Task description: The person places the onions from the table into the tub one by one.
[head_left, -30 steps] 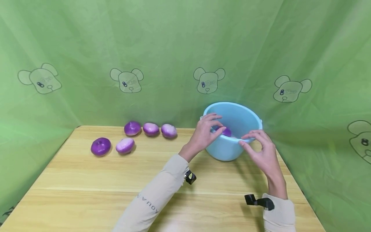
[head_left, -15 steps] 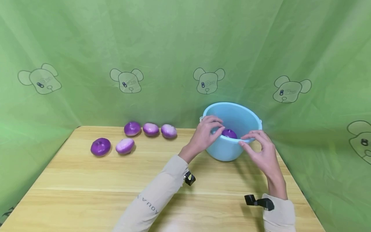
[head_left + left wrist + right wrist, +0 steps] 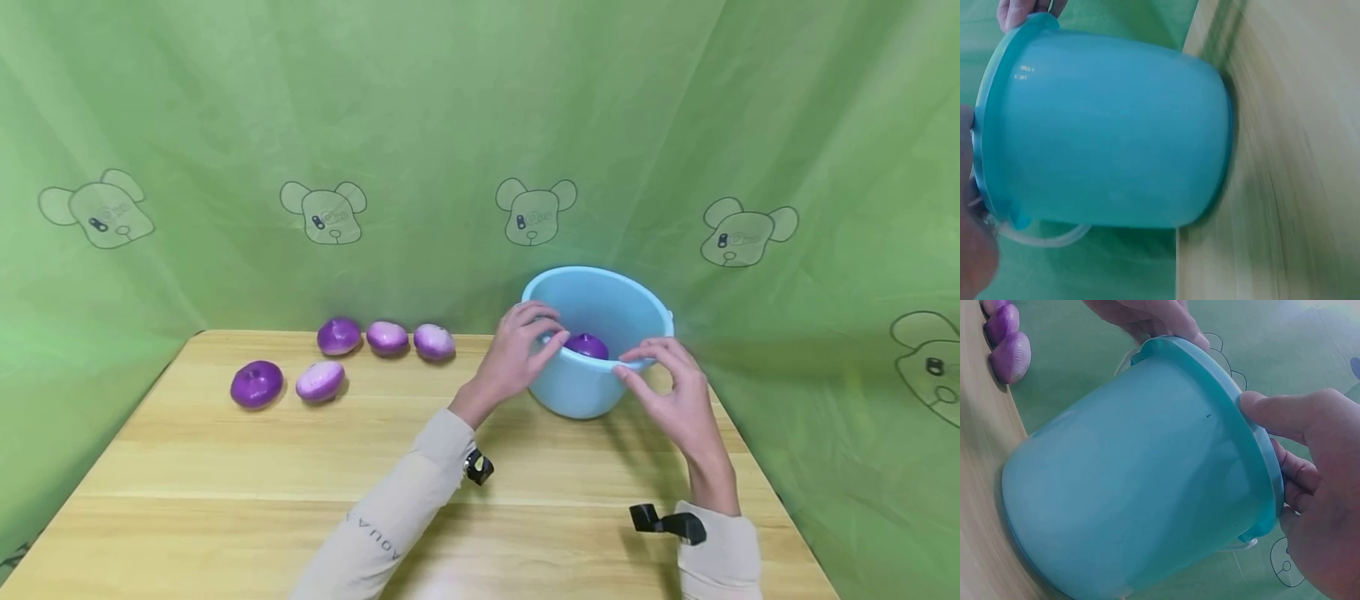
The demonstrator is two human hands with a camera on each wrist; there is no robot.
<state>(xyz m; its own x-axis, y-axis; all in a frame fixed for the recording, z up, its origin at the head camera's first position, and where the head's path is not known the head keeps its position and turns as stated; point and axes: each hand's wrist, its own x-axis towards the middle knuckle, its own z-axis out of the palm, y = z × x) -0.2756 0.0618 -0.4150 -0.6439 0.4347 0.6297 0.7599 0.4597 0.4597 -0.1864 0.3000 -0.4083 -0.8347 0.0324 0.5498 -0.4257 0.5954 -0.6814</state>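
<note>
A light-blue bucket (image 3: 581,387) stands upright at the table's back right. Inside it, a purple onion (image 3: 587,345) shows past the near rim. My right hand (image 3: 678,396) pinches the bucket's near-right rim, thumb outside and fingers inside, as the right wrist view also shows with the thumb (image 3: 1272,412) on the lip. At the left rim, my left hand (image 3: 517,346) hovers with loosely bent fingers and nothing between them. In the left wrist view, part of that hand (image 3: 975,244) shows at the left edge, close to the bucket's rim.
To the left on the wooden table (image 3: 300,467) sit more onions: a back row of three, including a white-and-purple one (image 3: 434,342), and a front pair with a dark purple one (image 3: 257,384). A green curtain (image 3: 420,125) hangs behind and at the sides.
The onion has come into fuller view down inside the bucket, and my left hand has drawn slightly left from it. My right hand stays on the rim.
</note>
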